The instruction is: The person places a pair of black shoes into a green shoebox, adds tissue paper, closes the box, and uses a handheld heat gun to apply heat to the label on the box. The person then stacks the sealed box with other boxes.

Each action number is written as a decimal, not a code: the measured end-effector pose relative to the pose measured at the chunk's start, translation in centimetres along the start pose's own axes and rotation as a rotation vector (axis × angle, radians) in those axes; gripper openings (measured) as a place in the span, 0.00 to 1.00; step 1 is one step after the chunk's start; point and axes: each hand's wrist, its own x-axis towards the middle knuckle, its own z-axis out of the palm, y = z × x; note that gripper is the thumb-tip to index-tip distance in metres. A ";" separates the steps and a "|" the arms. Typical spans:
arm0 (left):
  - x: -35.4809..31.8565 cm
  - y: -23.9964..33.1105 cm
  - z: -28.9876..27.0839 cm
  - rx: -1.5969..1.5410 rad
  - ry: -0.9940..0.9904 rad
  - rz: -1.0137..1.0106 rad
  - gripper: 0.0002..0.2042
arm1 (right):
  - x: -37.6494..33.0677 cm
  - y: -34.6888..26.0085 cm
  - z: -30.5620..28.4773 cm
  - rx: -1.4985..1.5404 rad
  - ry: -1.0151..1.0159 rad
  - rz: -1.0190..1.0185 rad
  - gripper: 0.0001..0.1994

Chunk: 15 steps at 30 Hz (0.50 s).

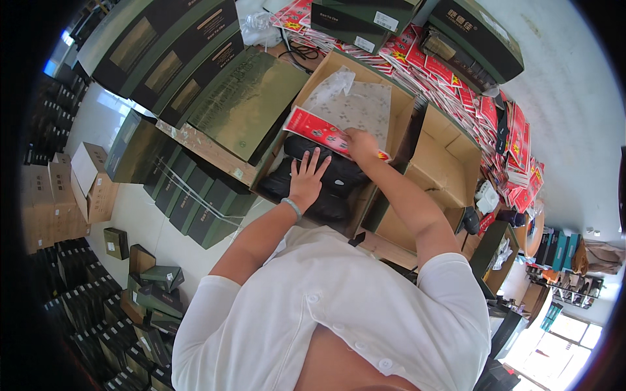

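In front of me stands an open shoe box [401, 101] with bare brown cardboard inside. Black, soft-looking items [336, 177] fill its near part; they may be shoes, but I cannot tell. My left hand [308, 181] lies on them with fingers spread and a pale bracelet at the wrist. My right hand [362, 144] grips the edge of a printed red leaflet [316, 128], held across the box over the far side of the black items. Beyond it, pale patterned wrapping paper [368, 104] stands up against the inside of the box.
Right of it is a second open brown box [443, 159]. A dark green lid [251, 104] lies at the left, below stacked green boxes [163, 58]. Heaps of red leaflets [450, 81] spread along the back and right. More shoe boxes [156, 287] stand on the floor at the left.
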 end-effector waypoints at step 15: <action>0.4 -1.1 0.5 -0.061 -0.031 0.097 0.41 | -1.7 0.8 6.4 0.134 -0.077 0.104 0.09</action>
